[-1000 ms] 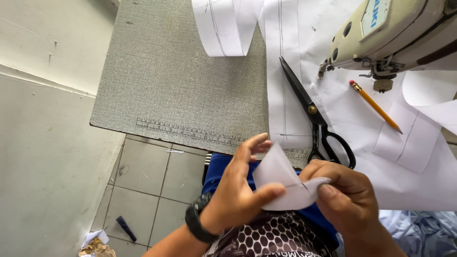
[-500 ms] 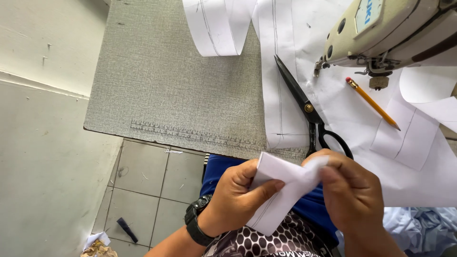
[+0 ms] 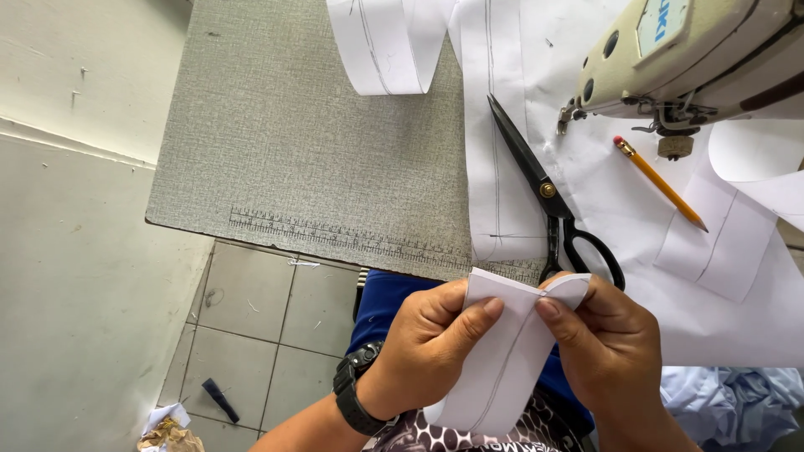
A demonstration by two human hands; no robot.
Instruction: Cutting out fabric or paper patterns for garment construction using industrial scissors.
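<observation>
Head view: left hand [image 3: 431,347] and right hand [image 3: 607,343] pinched strip [image 3: 502,360] at its fold between thumbs and fingers; uneven pressure could have skewed the crease.

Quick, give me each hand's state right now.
Left hand: closed, pinching the white fabric strip near its top edge.
Right hand: closed, pinching the same strip beside it.

the white strip [image 3: 502,368] pinched between both thumbs looks like thin matt cloth or paper, smooth, with a pencilled line. just above the grip lie scissors [image 3: 544,197] of dark dull metal, past them a glossy painted wooden pencil [image 3: 662,184], leftward a grey matt woven-textured tabletop [image 3: 318,142].
</observation>
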